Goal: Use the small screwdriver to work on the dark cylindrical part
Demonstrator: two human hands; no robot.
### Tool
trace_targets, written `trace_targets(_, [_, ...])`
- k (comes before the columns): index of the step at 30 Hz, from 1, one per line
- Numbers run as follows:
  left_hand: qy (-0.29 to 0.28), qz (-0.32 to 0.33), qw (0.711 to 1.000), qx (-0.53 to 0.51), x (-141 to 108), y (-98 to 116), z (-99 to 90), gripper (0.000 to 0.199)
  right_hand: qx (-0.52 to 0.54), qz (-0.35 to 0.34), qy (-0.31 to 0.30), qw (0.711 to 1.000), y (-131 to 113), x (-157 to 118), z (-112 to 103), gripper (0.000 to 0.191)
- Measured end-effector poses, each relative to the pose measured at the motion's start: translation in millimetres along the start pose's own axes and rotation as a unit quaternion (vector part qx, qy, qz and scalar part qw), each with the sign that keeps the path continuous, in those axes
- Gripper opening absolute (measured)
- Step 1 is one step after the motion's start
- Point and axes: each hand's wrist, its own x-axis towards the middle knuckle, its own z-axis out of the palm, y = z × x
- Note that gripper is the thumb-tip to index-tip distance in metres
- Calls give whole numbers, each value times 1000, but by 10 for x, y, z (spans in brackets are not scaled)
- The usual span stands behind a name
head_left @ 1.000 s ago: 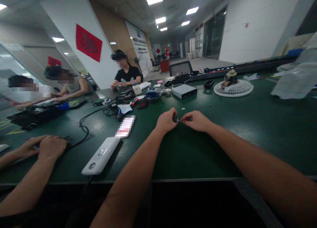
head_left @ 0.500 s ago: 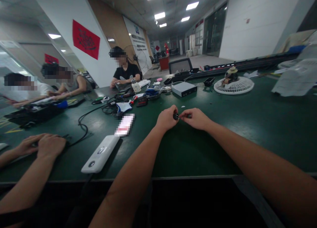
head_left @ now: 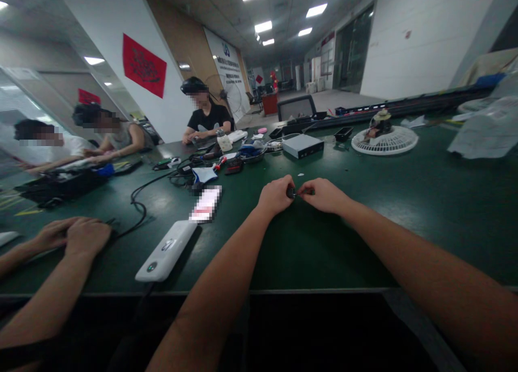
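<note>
Just above the green table (head_left: 319,248), my left hand (head_left: 275,195) has its fingers closed round a small dark round part (head_left: 291,192). The part is too small to name and mostly covered by the fingers. My right hand (head_left: 324,194) is close beside it, thumb and fingertips pinched at the part's right side. Whether those fingertips hold something tiny of their own cannot be made out. A white scrap (head_left: 300,174) lies on the table just beyond both hands.
Left of my forearm lie a white power bank (head_left: 167,253) and a phone (head_left: 206,204). A co-worker's hands (head_left: 83,237) rest farther left. Beyond are cables (head_left: 140,194), a grey box (head_left: 302,145), a small black tray (head_left: 343,134) and a white fan grille (head_left: 384,141). Several people sit around.
The view has shifted slightly. The dark part seems turned a little in my left fingers, and both hands stay close together at the same spot.
</note>
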Motion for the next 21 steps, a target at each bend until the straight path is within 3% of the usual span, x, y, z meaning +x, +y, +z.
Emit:
trace_targets(8, [-7, 11, 1000, -13, -11, -18, -1, 18, 111, 45, -44, 992, 13, 4, 10, 23])
trace_targets(13, [-6, 17, 999, -28, -14, -12, -17, 18, 165, 68, -34, 983, 57, 19, 43, 22])
trace_targets(16, [-10, 25, 999, -33, -17, -23, -20, 18, 144, 66, -24, 987, 92, 29, 65, 22])
trace_targets(21, [-5, 22, 999, -27, -13, -49, -12, 23, -11, 12, 7, 1000, 41, 7, 52, 22])
